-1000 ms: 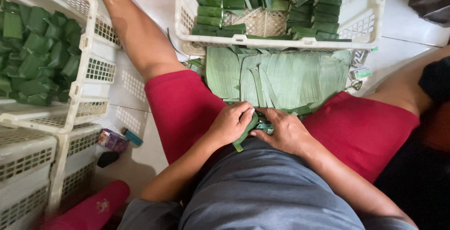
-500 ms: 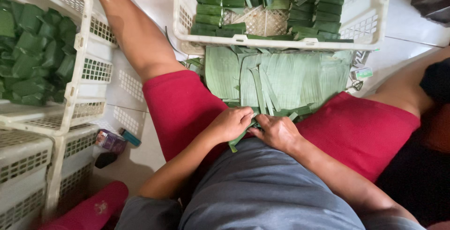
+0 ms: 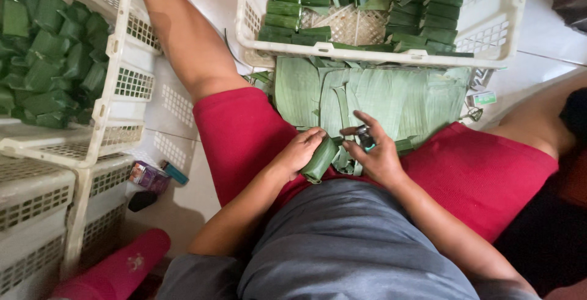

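There's a small purple box [image 3: 147, 174] by your left knee; your left hand [image 3: 299, 153] grips a green leaf-wrapped roll [image 3: 321, 159], and your right hand [image 3: 376, 153] pinches a small stapler [image 3: 365, 136].

The person wears a grey short-sleeved cotton top [image 3: 342, 251], which fills the frame from 6 o'clock up toward the centre; its fabric is plain, unprinted and lightly creased. Below it are red fabric shorts [image 3: 489, 177], one leg running toward 10 o'clock and the other toward 3 o'clock, both ending above the knee. Forearms are bare, with no sleeves reaching them. The left hand [image 3: 299, 152] and right hand [image 3: 382, 156] carry no gloves, rings or wristbands. Lower legs are bare.
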A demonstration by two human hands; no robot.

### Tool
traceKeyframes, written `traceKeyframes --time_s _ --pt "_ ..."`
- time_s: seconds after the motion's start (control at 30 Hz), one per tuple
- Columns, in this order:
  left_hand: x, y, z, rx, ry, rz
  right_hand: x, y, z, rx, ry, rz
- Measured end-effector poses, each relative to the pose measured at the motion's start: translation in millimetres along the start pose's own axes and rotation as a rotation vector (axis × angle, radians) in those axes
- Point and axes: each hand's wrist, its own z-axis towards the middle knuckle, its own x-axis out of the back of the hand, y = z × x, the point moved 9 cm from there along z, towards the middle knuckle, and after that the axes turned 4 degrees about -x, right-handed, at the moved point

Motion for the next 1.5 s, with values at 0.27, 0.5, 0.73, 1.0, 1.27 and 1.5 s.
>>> traceKeyframes --time_s 0.27,0.5,0.73,1.0,1.27,1.5 --pt "-6.0 19.5 -7.8 0.018 0.035 0.047 -14.2 -18.5 -0.2 0.071 -0.023 -0.113" --pt "-27.1 46.9 -27.9 0.117 -0.114 -0.217 -3.7 -25.5 -3.5 0.071 0.066 -0.217" --pt "-38.0 59.6 -40.8 0.082 -0.184 -0.381 -1.9 -29.8 -3.9 0.084 0.019 -0.210" --pt "-17.8 29.5 -9.2 0.081 -0.144 -0.576 10.3 19.5 1.8 -0.103 -0.001 -0.348" --pt "34.7 -15.8 20.5 0.194 0.348 -0.414 22.1 13.9 -0.7 0.064 0.054 -0.475" --pt "-56.0 73.6 -50.1 -0.596 -0.015 0.813 -19.5 4.9 -20.7 -0.014 -0.372 -0.444"
